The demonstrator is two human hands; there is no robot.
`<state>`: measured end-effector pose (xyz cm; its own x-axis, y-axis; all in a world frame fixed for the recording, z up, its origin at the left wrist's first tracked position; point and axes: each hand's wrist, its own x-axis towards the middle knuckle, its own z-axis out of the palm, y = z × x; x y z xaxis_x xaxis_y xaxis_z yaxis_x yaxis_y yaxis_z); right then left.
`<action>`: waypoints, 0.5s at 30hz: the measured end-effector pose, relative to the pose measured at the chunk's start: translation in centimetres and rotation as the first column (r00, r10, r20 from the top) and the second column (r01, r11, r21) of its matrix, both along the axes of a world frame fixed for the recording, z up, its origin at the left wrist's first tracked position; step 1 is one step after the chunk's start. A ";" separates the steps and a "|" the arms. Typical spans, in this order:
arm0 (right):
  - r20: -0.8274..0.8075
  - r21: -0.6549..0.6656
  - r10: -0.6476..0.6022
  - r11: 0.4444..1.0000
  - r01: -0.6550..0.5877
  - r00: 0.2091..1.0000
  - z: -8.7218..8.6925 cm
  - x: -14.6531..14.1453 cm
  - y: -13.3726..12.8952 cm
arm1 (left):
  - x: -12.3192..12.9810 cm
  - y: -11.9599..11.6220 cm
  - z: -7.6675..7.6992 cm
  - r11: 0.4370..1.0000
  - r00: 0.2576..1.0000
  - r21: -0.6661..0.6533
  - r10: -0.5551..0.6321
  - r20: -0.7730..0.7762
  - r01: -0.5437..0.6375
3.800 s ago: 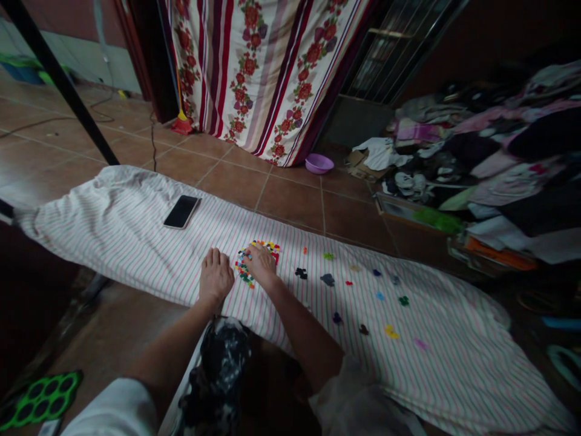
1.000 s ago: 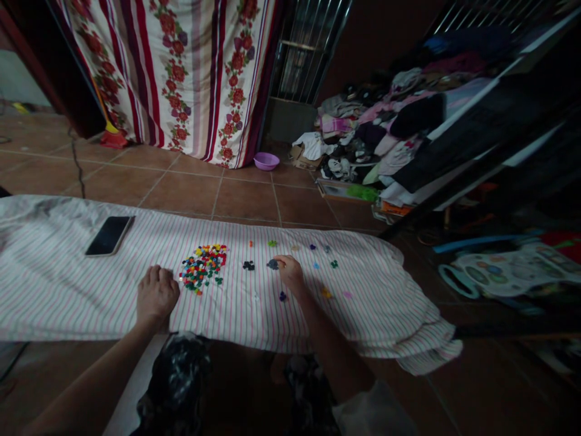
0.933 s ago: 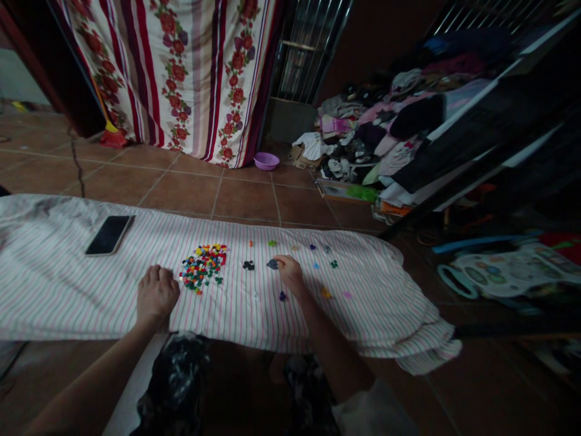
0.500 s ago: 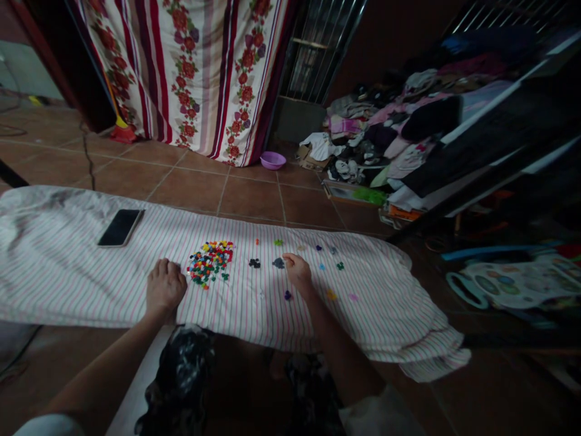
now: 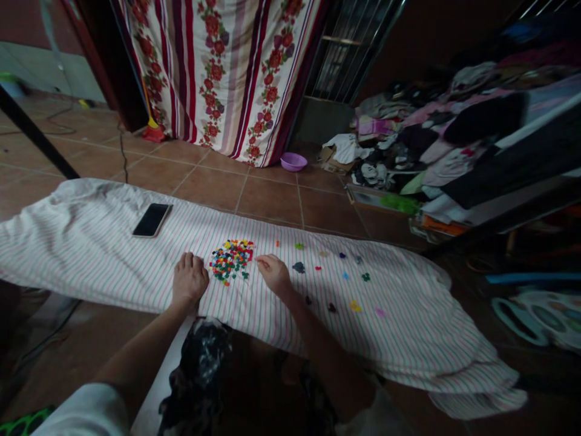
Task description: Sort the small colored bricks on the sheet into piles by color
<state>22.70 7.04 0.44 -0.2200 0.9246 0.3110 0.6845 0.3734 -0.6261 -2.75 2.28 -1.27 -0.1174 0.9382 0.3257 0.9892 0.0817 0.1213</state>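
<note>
On striped cloth (image 5: 113, 242), single-colour clusters (image 5: 298, 267) already lie apart, a larger mixed pile (image 5: 231, 260) is left, and whether left hand (image 5: 189, 280) or right hand (image 5: 275, 275) has fingers open or gripping is unclear.

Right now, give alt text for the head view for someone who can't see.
On a striped cloth, a pile of small mixed-color pieces lies between a left hand, palm down, and a right hand, its fingers drawn together. Small single-color groups lie farther right; a phone lies left; a floral curtain hangs beyond.
</note>
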 end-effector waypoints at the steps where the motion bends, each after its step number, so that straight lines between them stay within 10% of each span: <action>1: 0.025 -0.027 0.034 0.999 -0.034 0.999 -0.1 -1.1 0.0 | 0.0 0.0 0.0 1.000 1.000 0.001 0.001 -0.003 -0.001; 15: 0.365 -0.222 0.129 0.974 -0.049 0.922 0.7 -8.4 2.6 | 0.1 0.0 0.0 1.000 1.000 -0.007 0.010 0.011 -0.010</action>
<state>14.26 9.68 1.13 -0.3673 0.9301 -0.0039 0.8534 0.3354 -0.3991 -2.64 2.33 -1.28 -0.1302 0.9392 0.3177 0.9870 0.0923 0.1317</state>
